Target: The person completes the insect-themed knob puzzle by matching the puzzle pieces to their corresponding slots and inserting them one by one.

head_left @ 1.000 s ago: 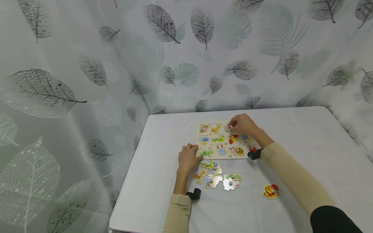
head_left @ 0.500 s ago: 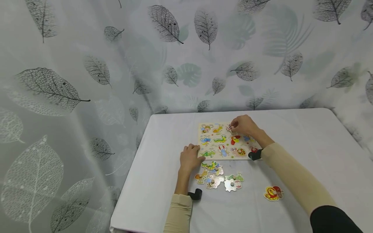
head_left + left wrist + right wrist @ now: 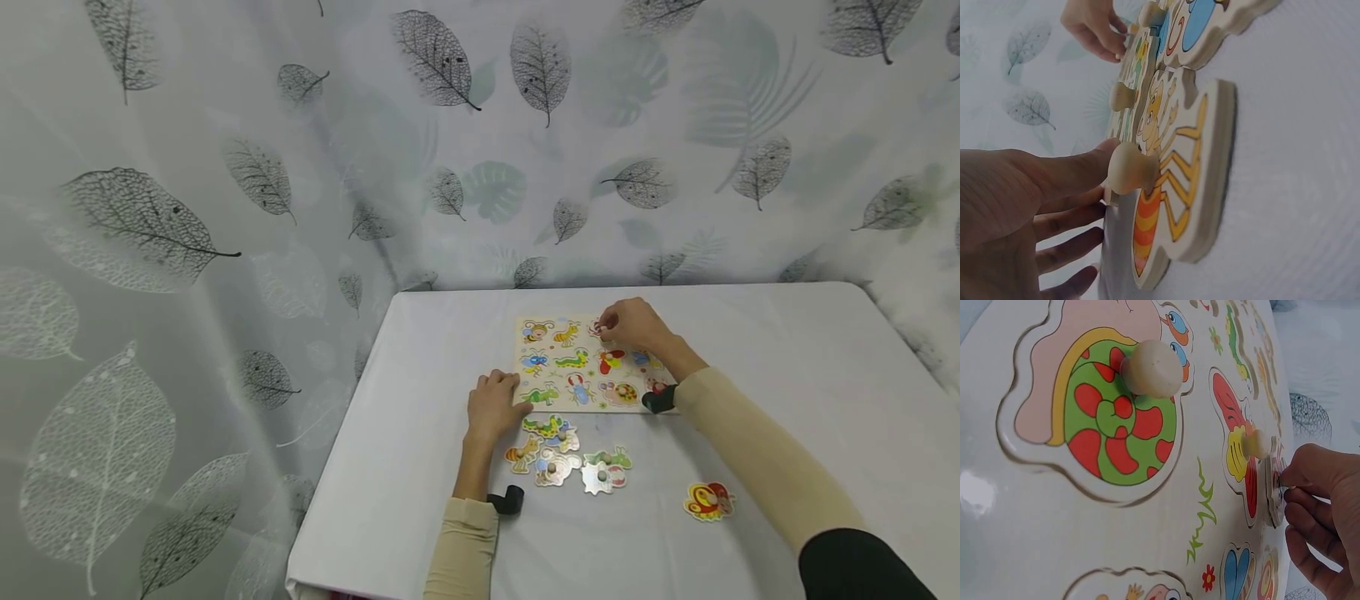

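Puzzle board (image 3: 1147, 531): flat on white-covered counter (image 3: 787, 358), ctr. to right of ctr. of head frame, printed w/ insects.
R hand (image 3: 633, 323): at upper right of board; thumb & fingertip pinch small pc. (image 3: 1274, 487); its picture mostly hidden by the fingers.
Held pc.: over or on board's top row, head view; seating can't be told.
L hand (image 3: 492, 404): at board's lower left corner, touching edge; fingers extended & spread, nothing gripped. Hands well apart.
Snail pc. (image 3: 1119, 419): in its recess, wooden knob up, upper left of R wrist frame.
Red-winged pc. (image 3: 1238, 450): on board, knob up, near the pinched pc.
Ant pc. (image 3: 1166, 187): loose on counter, orange stripes, knob up; L thumb near, gap seen in head view.
Caterpillar pc. (image 3: 542, 426): in loose cluster just below board, w/ other pcs. overlapping.
Butterfly pc. (image 3: 709, 502): red/yellow, alone, lower right of head frame.
Backdrop: leaf-print curtain (image 3: 337, 208), behind counter.
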### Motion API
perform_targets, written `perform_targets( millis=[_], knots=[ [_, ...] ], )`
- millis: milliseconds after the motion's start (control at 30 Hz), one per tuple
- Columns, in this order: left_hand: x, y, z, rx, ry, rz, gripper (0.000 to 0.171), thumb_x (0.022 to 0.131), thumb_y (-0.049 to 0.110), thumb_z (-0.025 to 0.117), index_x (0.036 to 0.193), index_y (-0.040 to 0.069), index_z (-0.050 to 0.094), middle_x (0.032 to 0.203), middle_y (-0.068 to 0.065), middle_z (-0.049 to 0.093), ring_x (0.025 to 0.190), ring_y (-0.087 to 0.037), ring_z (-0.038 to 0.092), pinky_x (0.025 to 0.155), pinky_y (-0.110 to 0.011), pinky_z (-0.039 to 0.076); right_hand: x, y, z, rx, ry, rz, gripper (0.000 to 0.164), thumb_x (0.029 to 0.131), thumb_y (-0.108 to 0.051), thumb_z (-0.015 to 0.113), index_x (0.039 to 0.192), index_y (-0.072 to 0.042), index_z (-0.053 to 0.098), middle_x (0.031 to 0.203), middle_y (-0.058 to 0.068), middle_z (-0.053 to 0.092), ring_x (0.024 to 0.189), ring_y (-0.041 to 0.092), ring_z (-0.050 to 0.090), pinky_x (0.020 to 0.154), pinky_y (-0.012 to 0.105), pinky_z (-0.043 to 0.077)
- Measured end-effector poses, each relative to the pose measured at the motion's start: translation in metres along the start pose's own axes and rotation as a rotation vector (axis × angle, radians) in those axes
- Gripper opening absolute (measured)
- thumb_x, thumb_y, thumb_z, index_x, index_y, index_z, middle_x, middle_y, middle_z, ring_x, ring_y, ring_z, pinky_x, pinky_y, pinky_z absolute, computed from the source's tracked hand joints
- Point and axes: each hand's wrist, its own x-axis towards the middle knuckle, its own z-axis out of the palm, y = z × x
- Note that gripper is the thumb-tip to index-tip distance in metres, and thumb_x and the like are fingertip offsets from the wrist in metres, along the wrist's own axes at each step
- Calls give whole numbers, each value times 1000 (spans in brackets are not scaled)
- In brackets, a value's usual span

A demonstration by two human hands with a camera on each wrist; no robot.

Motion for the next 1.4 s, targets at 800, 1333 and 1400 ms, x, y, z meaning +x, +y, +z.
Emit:
perform_targets(
  millis=[800,1333,1400],
  knots=[
    [-1,-1,0,-4,3,-1,64,88,41,83,142,12,65,134,-5,64,116,-25,56,94,-43,49,-2,-6,-2,-3,-43,40,28,95,-23,76,117,-6,78,109,11,75,99,29,65,94,53,52],
    [-1,-1,1,-7,-9,-3,65,90,42,81,144,12,63,137,-5,63,118,-26,55,97,-44,48,-16,1,-9,-7,-6,-20,32,94,-16,75,125,-6,75,104,9,72,91,25,64,82,47,53],
    [-2,-1,-1,-7,-10,-2,65,90,42,81,144,11,63,137,-6,63,119,-26,55,97,-44,48,-20,1,-12,-6,6,-22,31,94,-16,74,123,-7,76,104,9,72,90,25,64,80,47,53]
  ],
)
